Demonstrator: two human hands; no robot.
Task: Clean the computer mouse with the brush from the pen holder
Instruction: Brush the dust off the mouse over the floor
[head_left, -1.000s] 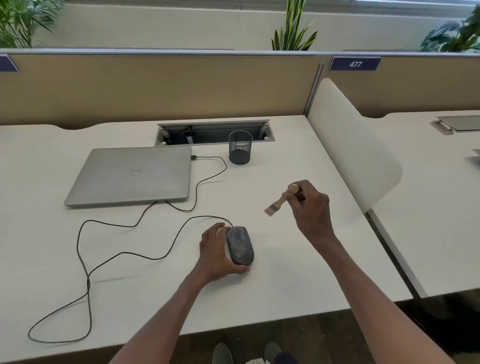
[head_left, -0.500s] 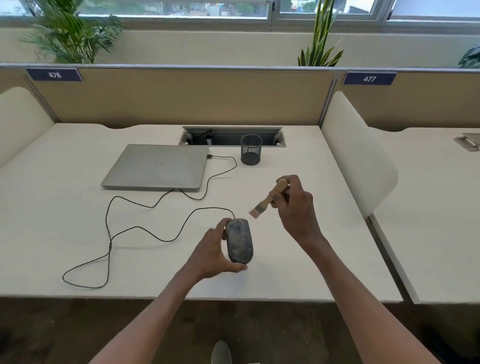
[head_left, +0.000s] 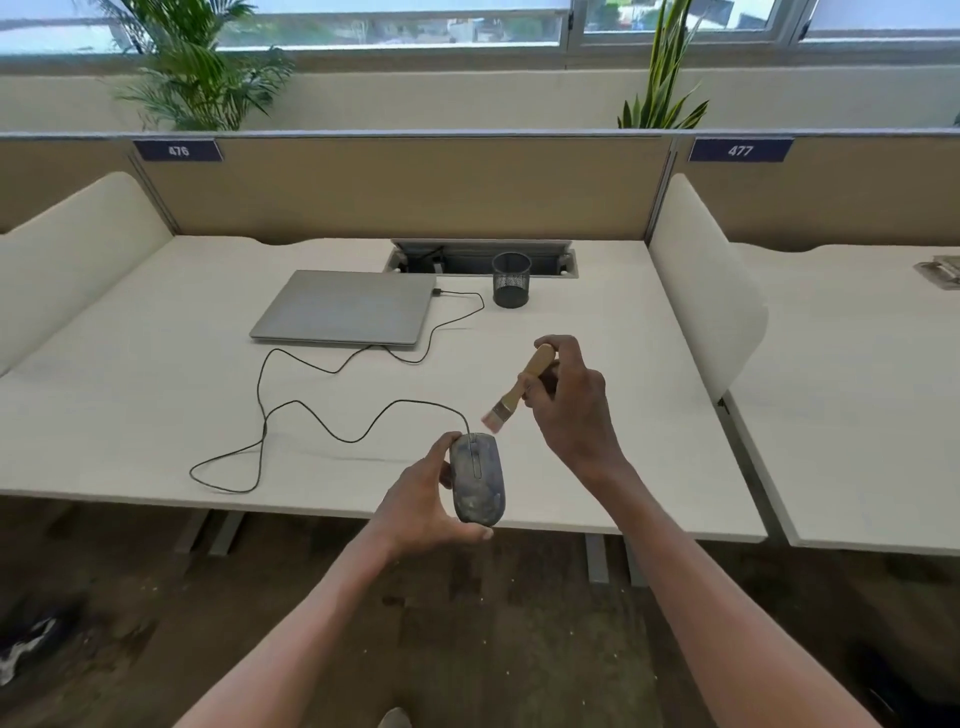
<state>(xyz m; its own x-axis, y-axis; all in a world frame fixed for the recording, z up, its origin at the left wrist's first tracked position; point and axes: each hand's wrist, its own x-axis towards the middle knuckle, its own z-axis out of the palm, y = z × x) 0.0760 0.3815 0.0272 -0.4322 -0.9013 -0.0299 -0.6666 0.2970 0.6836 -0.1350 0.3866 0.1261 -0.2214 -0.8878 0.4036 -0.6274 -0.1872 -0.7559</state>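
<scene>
The left hand (head_left: 423, 506) gripped the mouse (head_left: 478, 478) at the desk's (head_left: 156, 415) front edge; the right hand (head_left: 571, 405) pinched the brush (head_left: 514, 392) just above it. Its cable (head_left: 311, 415) looped back to a closed laptop (head_left: 345, 306); the holder (head_left: 511, 280) stood near the back edge.

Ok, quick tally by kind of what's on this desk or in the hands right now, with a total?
Computer mouse: 1, dusty, gripped by the left hand
Brush: 1, held by the right hand
Pen holder: 1, black mesh, on the desk
Laptop: 1, lid closed
Cable: 1, from mouse to laptop
Total: 5
</scene>
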